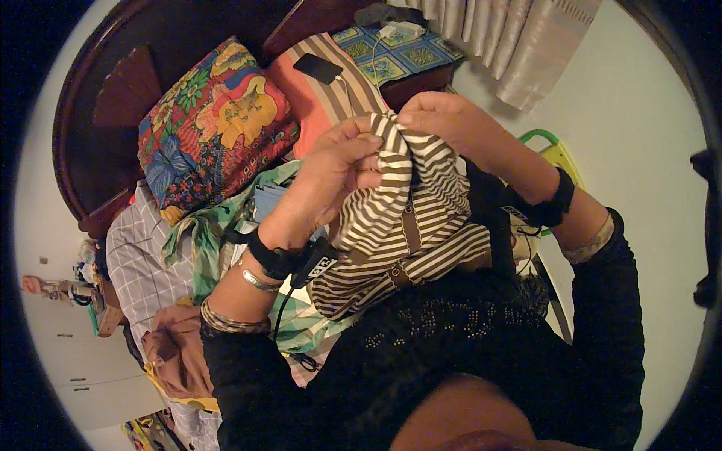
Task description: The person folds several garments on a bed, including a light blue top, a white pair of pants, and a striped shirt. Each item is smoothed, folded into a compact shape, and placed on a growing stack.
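A brown-and-white striped garment with a brown scalloped strip and round fasteners hangs before my chest, its lower part bunched near my lap. My left hand grips a folded band of the striped cloth between thumb and fingers. Close by at the right, my right hand pinches the top of the same cloth with thumb and forefinger. Both wrists wear black straps; a small device with a cable sits on the left one. Part of the cloth below is hidden by my left forearm.
A floral pillow lies by the dark wooden headboard. A smartphone with a white cable rests on striped fabric. Beside it stands a cabinet with a patterned cover. Green checked cloth, a gray checked sheet and brown fabric are at the left.
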The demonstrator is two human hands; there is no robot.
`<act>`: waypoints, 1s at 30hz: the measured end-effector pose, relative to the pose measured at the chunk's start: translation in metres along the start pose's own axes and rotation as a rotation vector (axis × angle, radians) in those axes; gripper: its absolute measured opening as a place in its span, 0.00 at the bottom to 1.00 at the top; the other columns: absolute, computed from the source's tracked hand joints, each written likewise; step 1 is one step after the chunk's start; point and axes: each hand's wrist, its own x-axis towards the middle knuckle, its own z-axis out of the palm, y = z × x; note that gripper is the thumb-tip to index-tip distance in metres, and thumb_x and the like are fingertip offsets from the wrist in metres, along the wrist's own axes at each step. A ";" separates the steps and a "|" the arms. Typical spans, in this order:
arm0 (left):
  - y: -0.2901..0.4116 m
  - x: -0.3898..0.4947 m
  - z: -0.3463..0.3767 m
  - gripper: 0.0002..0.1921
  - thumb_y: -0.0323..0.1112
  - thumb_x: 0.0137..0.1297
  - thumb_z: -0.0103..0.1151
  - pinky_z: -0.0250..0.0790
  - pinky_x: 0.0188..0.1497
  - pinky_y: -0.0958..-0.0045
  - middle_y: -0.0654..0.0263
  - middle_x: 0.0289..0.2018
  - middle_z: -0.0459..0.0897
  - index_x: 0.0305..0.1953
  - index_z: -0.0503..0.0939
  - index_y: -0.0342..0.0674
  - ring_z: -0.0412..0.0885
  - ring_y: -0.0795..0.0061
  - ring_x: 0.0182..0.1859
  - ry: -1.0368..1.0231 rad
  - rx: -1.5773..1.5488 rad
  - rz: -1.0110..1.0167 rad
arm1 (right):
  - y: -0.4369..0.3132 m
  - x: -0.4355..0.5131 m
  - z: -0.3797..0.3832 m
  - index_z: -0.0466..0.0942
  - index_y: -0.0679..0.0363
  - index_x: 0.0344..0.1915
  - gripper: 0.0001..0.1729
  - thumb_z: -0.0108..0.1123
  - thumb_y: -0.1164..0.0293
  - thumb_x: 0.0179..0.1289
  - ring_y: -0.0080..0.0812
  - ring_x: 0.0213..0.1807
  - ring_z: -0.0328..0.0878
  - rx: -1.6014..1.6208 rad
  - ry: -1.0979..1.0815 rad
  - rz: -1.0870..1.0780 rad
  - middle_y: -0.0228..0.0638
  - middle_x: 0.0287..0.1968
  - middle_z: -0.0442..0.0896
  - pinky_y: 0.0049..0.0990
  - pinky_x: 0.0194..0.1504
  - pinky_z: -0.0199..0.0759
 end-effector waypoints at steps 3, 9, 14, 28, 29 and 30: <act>-0.008 -0.001 0.018 0.10 0.26 0.68 0.52 0.78 0.33 0.83 0.72 0.34 0.78 0.49 0.72 0.36 0.77 0.86 0.34 0.111 0.017 -0.052 | -0.003 -0.002 0.002 0.78 0.63 0.39 0.13 0.55 0.64 0.69 0.16 0.38 0.74 -0.113 0.036 0.009 0.24 0.35 0.80 0.18 0.42 0.68; -0.010 -0.009 0.033 0.20 0.25 0.67 0.53 0.80 0.46 0.73 0.65 0.42 0.80 0.60 0.67 0.33 0.81 0.76 0.43 0.026 0.008 -0.017 | -0.010 -0.011 0.010 0.78 0.65 0.35 0.16 0.58 0.61 0.64 0.35 0.32 0.79 -0.129 0.124 -0.071 0.40 0.30 0.82 0.31 0.37 0.72; -0.011 -0.013 0.036 0.24 0.21 0.65 0.49 0.78 0.54 0.67 0.58 0.47 0.79 0.63 0.64 0.31 0.82 0.67 0.48 -0.018 -0.040 -0.047 | -0.018 -0.033 0.012 0.77 0.66 0.41 0.16 0.64 0.63 0.62 0.32 0.35 0.80 -0.292 0.078 -0.067 0.38 0.33 0.83 0.29 0.40 0.72; -0.005 -0.020 0.059 0.26 0.18 0.63 0.46 0.74 0.58 0.69 0.51 0.53 0.76 0.64 0.60 0.27 0.79 0.62 0.55 -0.080 0.128 0.002 | -0.012 -0.054 0.013 0.75 0.65 0.47 0.18 0.59 0.70 0.57 0.52 0.42 0.80 -0.475 0.240 -0.363 0.48 0.40 0.82 0.39 0.43 0.75; -0.004 -0.020 0.057 0.25 0.16 0.62 0.46 0.76 0.56 0.72 0.53 0.51 0.77 0.62 0.62 0.26 0.80 0.65 0.54 -0.145 0.112 0.041 | -0.015 -0.053 0.012 0.75 0.65 0.46 0.16 0.57 0.72 0.57 0.52 0.41 0.80 -0.500 0.238 -0.309 0.48 0.39 0.83 0.39 0.43 0.75; 0.000 -0.020 0.053 0.25 0.18 0.62 0.52 0.75 0.54 0.73 0.55 0.49 0.79 0.61 0.65 0.29 0.80 0.66 0.53 -0.101 0.217 0.020 | -0.018 -0.053 0.008 0.75 0.65 0.46 0.16 0.55 0.73 0.56 0.49 0.40 0.81 -0.465 0.243 -0.364 0.47 0.38 0.83 0.38 0.42 0.75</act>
